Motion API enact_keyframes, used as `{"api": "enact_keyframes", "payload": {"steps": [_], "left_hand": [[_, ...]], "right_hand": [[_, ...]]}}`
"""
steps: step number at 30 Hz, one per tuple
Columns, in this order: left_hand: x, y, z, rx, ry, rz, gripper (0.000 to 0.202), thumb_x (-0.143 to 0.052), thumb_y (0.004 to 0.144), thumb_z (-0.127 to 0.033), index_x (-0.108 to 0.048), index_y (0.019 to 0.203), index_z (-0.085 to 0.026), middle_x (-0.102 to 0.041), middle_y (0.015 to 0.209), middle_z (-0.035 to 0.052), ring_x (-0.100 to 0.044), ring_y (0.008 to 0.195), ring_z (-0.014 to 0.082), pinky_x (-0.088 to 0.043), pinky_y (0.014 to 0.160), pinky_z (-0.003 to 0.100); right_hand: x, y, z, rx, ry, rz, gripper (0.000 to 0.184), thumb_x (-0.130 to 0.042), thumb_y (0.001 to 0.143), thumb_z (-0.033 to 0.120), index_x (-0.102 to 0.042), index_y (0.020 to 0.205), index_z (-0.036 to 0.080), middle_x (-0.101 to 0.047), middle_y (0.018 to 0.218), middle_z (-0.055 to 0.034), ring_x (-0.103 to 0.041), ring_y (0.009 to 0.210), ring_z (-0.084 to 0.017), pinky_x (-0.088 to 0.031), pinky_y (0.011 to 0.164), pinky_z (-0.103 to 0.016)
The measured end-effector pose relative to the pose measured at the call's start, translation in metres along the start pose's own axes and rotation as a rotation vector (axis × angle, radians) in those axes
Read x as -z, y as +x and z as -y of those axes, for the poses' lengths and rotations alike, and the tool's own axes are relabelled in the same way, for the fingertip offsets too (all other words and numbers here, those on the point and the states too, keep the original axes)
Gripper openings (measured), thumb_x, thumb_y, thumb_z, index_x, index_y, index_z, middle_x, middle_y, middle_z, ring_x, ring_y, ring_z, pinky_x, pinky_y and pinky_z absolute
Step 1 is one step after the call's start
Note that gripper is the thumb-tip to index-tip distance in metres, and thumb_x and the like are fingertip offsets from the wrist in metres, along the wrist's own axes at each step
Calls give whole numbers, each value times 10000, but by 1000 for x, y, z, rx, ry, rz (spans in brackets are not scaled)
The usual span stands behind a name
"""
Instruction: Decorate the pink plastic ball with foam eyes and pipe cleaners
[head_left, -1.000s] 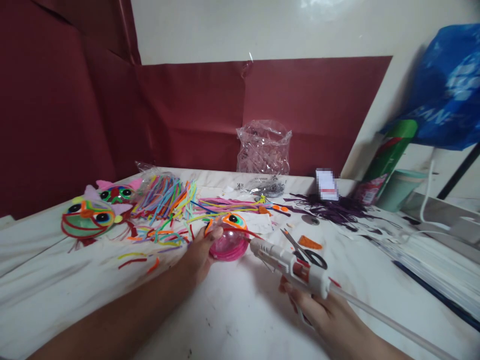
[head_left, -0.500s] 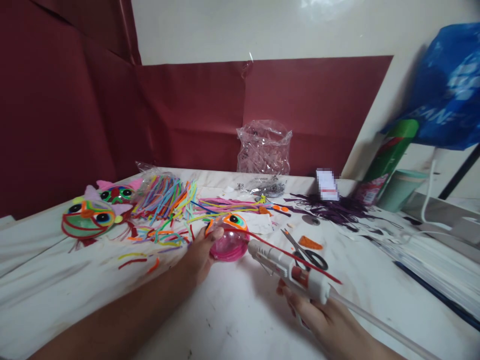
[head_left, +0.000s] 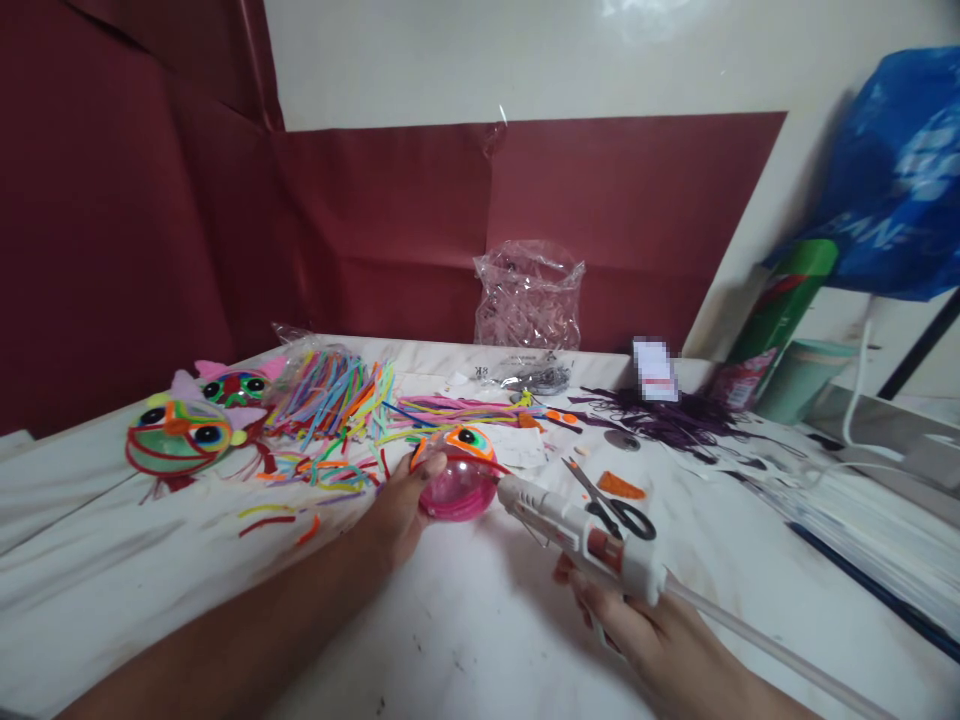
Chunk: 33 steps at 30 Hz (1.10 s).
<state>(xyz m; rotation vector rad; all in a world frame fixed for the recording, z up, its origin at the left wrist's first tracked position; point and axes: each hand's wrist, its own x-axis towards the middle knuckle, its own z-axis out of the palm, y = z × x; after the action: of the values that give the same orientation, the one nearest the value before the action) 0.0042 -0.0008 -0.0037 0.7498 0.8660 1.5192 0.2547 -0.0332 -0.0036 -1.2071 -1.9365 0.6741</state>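
Note:
My left hand is closed on the left side of a pink half-sphere that rests on the white table; the shell bears an orange, green and black eye. My right hand grips a white hot glue gun, its nozzle pointed at the right edge of the pink shell and almost touching it. A clear glue stick sticks out of the gun's back toward the lower right.
Scissors lie just behind the glue gun. Two finished colourful faces sit at the left beside a heap of coloured strips. A clear plastic bag, purple scraps, a green can and a blue bag stand further back and right.
The red strip seen lying across the glue gun half a second ago no longer shows there. The gun has shifted slightly; my left hand has stayed on the pink shell.

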Motion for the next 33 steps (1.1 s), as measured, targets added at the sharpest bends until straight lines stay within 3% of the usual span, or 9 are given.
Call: {"api": "enact_keyframes", "payload": {"steps": [2, 8, 11, 16, 23, 26, 28, 30, 33], "left_hand": [[0, 0, -3, -3, 30, 5, 514, -753, 675, -424, -604, 1102, -179, -680, 1101, 134, -628, 1026, 344, -531, 773, 455], [4, -1, -12, -42, -9, -44, 474, -747, 683, -383, -610, 1112, -235, -674, 1146, 81, -602, 1086, 317, -543, 759, 403], [7, -2, -15, -59, -46, -70, 501, -744, 693, -349, -583, 1157, -251, -661, 1179, 77, -594, 1111, 301, -536, 804, 413], [8, -3, -20, -72, -51, -77, 578, -766, 665, -374, -563, 1191, -243, -675, 1129, 75, -610, 1078, 289, -530, 822, 415], [3, -7, -20, -144, -18, -30, 686, -800, 601, -374, -531, 1214, -227, -689, 1097, 78, -630, 1048, 285, -510, 858, 399], [4, -9, -20, -198, -10, -47, 717, -796, 604, -345, -496, 1248, -245, -683, 1107, 67, -628, 1043, 263, -497, 887, 378], [3, -9, -20, -234, 26, -70, 770, -802, 592, -311, -460, 1280, -260, -679, 1106, 54, -634, 1019, 250, -488, 900, 368], [3, -11, -19, -272, 76, -77, 808, -801, 588, -272, -427, 1304, -276, -675, 1103, 38, -637, 1002, 240, -482, 909, 362], [4, -15, -17, -296, 123, -43, 814, -804, 588, -246, -416, 1303, -294, -654, 1133, 29, -622, 1034, 241, -475, 920, 362]], "right_hand": [[5, -1, -1, 62, -11, 38, 333, -527, 793, 519, -695, 814, 233, -710, 716, -54, -655, 615, -224, -553, 554, -288], [35, 22, -20, 78, -220, -272, 254, -480, 804, 490, -583, 849, 263, -659, 757, -49, -647, 690, -254, -513, 597, -326], [52, 39, -34, 25, -476, -176, 169, -476, 803, 409, -527, 780, 250, -627, 719, -37, -616, 603, -231, -446, 531, -309], [69, 44, -69, -11, -896, -81, 42, -460, 771, 203, -495, 758, 223, -624, 833, -82, -652, 727, -251, -375, 522, -284], [86, 40, -108, -84, -828, 48, 115, -497, 778, 253, -572, 692, 250, -679, 781, -92, -683, 719, -253, -437, 596, -319], [106, 42, -96, -44, -715, -22, 207, -564, 734, 308, -658, 886, 205, -716, 919, -123, -680, 864, -305, -488, 726, -380], [112, 41, -72, -59, -646, -238, 332, -548, 746, 397, -650, 984, 190, -710, 920, -137, -675, 833, -313, -502, 685, -401], [104, 38, -36, 14, -515, -438, 309, -482, 797, 438, -635, 925, 202, -701, 896, -116, -667, 755, -270, -508, 624, -365], [64, 33, 19, 232, -255, -278, 249, -472, 843, 411, -623, 859, 214, -696, 902, -91, -663, 815, -224, -531, 650, -302]]}}
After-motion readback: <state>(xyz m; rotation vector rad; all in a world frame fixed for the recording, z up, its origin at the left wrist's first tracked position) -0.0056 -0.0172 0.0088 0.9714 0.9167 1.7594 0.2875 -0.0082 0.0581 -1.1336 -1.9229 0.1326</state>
